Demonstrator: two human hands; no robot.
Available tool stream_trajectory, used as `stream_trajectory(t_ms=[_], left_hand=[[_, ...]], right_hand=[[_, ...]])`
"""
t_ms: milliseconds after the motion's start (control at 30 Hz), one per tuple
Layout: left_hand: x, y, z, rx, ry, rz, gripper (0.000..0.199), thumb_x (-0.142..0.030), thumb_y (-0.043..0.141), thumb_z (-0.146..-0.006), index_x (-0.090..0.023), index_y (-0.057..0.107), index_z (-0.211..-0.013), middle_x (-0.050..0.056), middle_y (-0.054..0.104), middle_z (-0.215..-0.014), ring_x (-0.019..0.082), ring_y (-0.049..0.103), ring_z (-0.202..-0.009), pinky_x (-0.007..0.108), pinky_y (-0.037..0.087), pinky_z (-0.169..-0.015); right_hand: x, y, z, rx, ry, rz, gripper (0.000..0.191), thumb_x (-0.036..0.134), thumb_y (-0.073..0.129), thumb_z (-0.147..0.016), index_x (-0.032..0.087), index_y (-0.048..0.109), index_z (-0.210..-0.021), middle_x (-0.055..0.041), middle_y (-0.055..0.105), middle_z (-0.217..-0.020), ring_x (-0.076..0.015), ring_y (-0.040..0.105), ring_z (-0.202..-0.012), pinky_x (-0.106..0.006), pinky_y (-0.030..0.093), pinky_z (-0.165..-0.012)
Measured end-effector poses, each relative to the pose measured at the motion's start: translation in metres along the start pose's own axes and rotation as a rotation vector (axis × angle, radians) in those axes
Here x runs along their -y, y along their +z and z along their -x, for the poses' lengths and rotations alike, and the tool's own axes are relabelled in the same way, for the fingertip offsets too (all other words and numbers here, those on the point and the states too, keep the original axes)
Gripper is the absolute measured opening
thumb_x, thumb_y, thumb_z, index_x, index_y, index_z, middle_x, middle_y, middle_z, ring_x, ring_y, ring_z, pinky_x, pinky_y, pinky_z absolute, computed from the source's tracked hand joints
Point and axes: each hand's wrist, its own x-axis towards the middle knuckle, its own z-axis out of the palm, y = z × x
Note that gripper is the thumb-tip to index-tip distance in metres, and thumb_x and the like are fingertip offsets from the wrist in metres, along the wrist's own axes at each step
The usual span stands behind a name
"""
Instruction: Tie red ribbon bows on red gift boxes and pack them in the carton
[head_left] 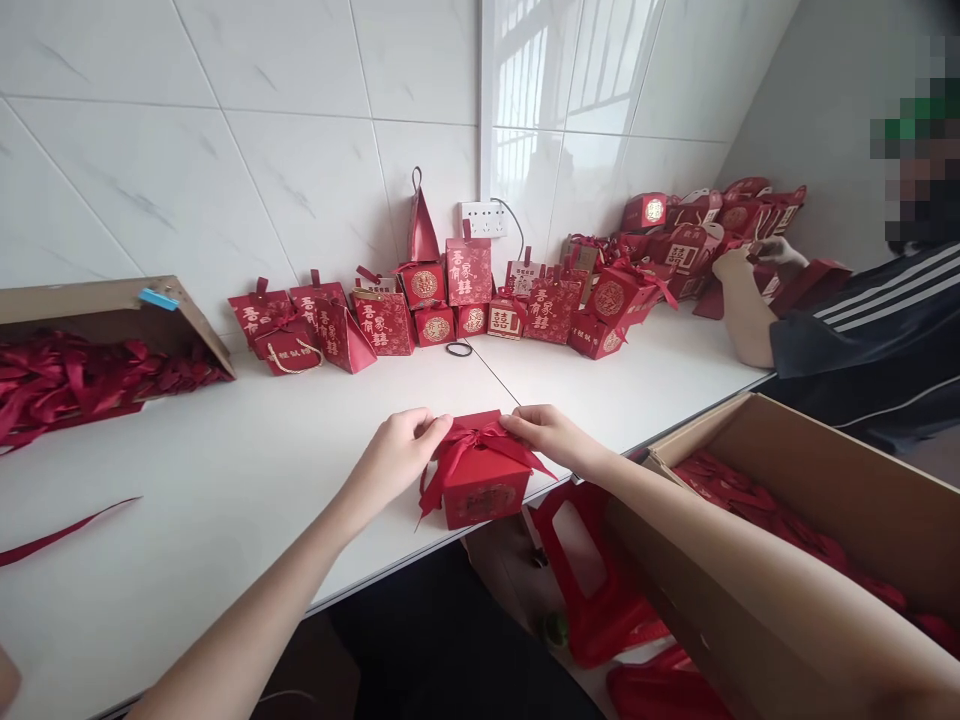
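A small red gift box (487, 495) with a gold emblem on its front stands at the near edge of the white table. Over its top lies a dark red ribbon (456, 455) tied in a bow, its tails hanging to both sides. My left hand (401, 450) pinches the bow's left side between thumb and fingers at the box's upper left corner. Opposite it, my right hand (551, 435) has its thumb and fingertips closed on the right side of the ribbon. The exact grip of the fingertips is partly hidden.
Finished red boxes (469, 270) stand in a row along the tiled wall. Loose ribbons fill a carton (187, 310) at left; another carton (847, 470) with red pieces stands at right. A red stool (585, 570) is below. A co-worker's hands (750, 258) handle boxes at far right.
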Motion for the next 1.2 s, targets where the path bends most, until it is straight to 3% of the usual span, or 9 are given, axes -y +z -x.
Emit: stream_trajectory(t_ms=[167,467,600,700,800,900,967,1100,1200], left_hand=[[0.011,0.018,0.021,-0.108,-0.101,0.147,0.043,-0.053,0.042,-0.08,-0.021,0.025,-0.057,-0.004,0.023,-0.054,0.01,0.024,-0.051,0.024,0.02,-0.048],[0.022,0.036,0.02,-0.146,-0.125,0.44,0.044,-0.053,0.044,-0.081,-0.021,0.027,-0.057,-0.004,0.028,-0.055,0.01,0.026,-0.053,0.024,0.025,-0.05],[0.021,0.029,0.02,-0.104,-0.145,0.487,0.042,-0.053,0.044,-0.081,-0.02,0.035,-0.056,-0.004,0.036,-0.054,0.011,0.033,-0.052,0.024,0.029,-0.051],[0.026,0.023,0.019,-0.091,-0.174,0.571,0.041,-0.052,0.042,-0.08,-0.019,0.043,-0.056,-0.003,0.043,-0.056,0.011,0.039,-0.054,0.023,0.034,-0.053],[0.034,0.025,0.018,-0.084,-0.215,0.695,0.038,-0.051,0.047,-0.077,-0.018,0.047,-0.057,-0.003,0.046,-0.059,0.011,0.043,-0.055,0.022,0.039,-0.054],[0.042,0.033,0.018,-0.071,-0.243,0.792,0.035,-0.049,0.049,-0.075,-0.018,0.05,-0.059,-0.002,0.048,-0.059,0.011,0.045,-0.055,0.024,0.042,-0.054],[0.047,0.039,0.019,-0.138,-0.226,0.847,0.031,-0.045,0.052,-0.074,-0.018,0.051,-0.059,-0.001,0.049,-0.061,0.012,0.047,-0.059,0.024,0.045,-0.059],[0.054,0.04,0.023,-0.351,-0.151,0.858,0.025,-0.037,0.055,-0.072,-0.019,0.047,-0.057,-0.002,0.046,-0.064,0.013,0.05,-0.069,0.027,0.047,-0.072],[0.057,0.037,0.026,-0.357,-0.112,0.691,0.027,-0.038,0.05,-0.077,-0.019,0.047,-0.057,-0.001,0.046,-0.064,0.014,0.048,-0.07,0.026,0.044,-0.071]], right_hand=[[-0.007,0.003,0.005,0.023,0.005,-0.165,0.047,0.064,0.056,-0.072,0.018,0.048,-0.065,0.0057,0.042,-0.057,-0.0082,0.036,-0.052,-0.024,0.027,-0.054],[-0.011,0.014,0.019,0.011,-0.008,-0.391,0.045,0.062,0.059,-0.072,0.018,0.049,-0.068,0.0023,0.049,-0.058,-0.0117,0.047,-0.056,-0.026,0.035,-0.056],[-0.015,0.008,0.021,-0.083,-0.048,-0.237,0.048,0.067,0.05,-0.076,0.019,0.046,-0.073,-0.0007,0.053,-0.069,-0.0138,0.052,-0.064,-0.028,0.041,-0.062],[-0.015,-0.002,0.024,-0.168,-0.233,-0.036,0.062,0.072,0.052,-0.07,0.02,0.044,-0.102,-0.011,0.052,-0.114,-0.0248,0.051,-0.107,-0.039,0.043,-0.087],[-0.012,-0.006,0.026,0.028,-0.391,0.155,0.092,0.066,0.068,-0.061,0.023,0.026,-0.13,-0.0164,0.028,-0.141,-0.0315,0.031,-0.131,-0.049,0.033,-0.103],[-0.009,-0.003,0.027,0.147,-0.392,0.245,0.087,0.046,0.077,-0.062,0.022,0.03,-0.132,-0.0152,0.038,-0.135,-0.0306,0.041,-0.125,-0.049,0.034,-0.102],[-0.009,-0.001,0.026,0.128,-0.304,0.087,0.075,0.041,0.075,-0.065,0.023,0.036,-0.127,-0.0123,0.048,-0.126,-0.028,0.05,-0.114,-0.048,0.04,-0.098],[-0.012,-0.008,0.029,0.063,-0.023,-0.677,0.055,0.057,0.058,-0.074,0.023,0.045,-0.115,-0.0086,0.06,-0.112,-0.0242,0.062,-0.096,-0.044,0.051,-0.084],[-0.013,-0.018,0.04,0.089,0.075,-1.014,0.049,0.061,0.047,-0.078,0.021,0.051,-0.107,-0.0076,0.064,-0.104,-0.0236,0.064,-0.092,-0.044,0.054,-0.08]])
